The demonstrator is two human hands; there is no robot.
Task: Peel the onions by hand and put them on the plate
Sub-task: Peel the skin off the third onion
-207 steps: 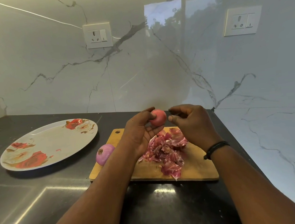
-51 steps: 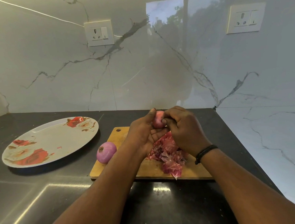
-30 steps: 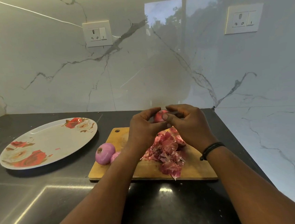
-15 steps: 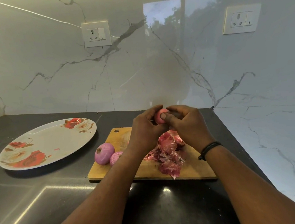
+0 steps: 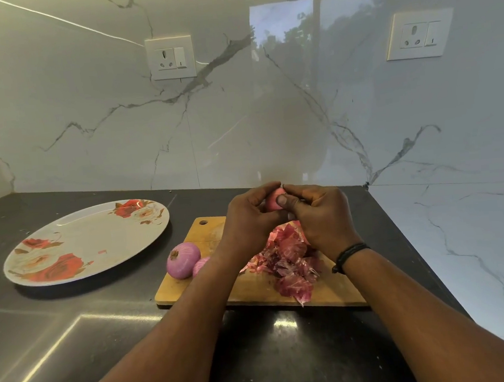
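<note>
Holding a small onion (image 5: 273, 199) up between both hands, the person has it above the far edge of the board (image 5: 255, 289), with the left hand (image 5: 249, 221) cupped round its left side and the right hand (image 5: 320, 217) closed on its right, thumb pressed on the near face. Both hands pinch the same onion; neither is spread. So little of it shows that its long axis cannot be told.

The plate (image 5: 96, 235) lies well to the left of the hands, on the tabletop (image 5: 74, 334), beyond the board's left end. The left hand is the nearer one to it, so it looks the likelier carrier: a move leftward and a little toward the body.

Two more onions (image 5: 183, 260) sit below and left of the left wrist, on the board's left end, one partly hidden by the forearm. Peels (image 5: 290, 260) lie heaped under the right hand.
</note>
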